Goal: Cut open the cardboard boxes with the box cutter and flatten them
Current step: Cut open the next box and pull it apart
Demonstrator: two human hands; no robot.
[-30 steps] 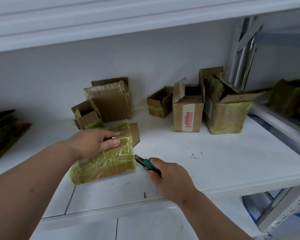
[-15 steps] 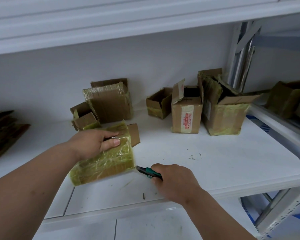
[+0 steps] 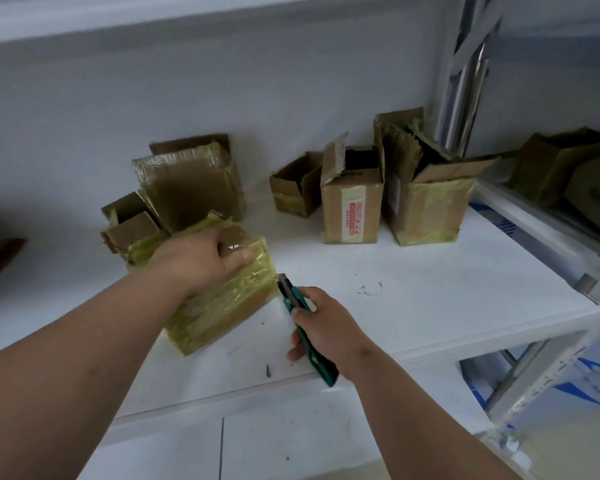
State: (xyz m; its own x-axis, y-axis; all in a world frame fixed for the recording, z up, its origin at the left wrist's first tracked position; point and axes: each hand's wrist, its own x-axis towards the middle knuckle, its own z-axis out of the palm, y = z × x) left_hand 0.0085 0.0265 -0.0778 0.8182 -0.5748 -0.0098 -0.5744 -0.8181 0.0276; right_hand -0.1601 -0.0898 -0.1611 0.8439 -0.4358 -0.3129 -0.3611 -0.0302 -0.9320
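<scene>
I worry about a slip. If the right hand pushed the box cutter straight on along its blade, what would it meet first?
Probably the taped box under the left hand: the box cutter in the right hand has its tip at the box's near right corner. Depth is unclear.

text: none legible | red print on box label [image 3: 354,216]: too blurred
</scene>
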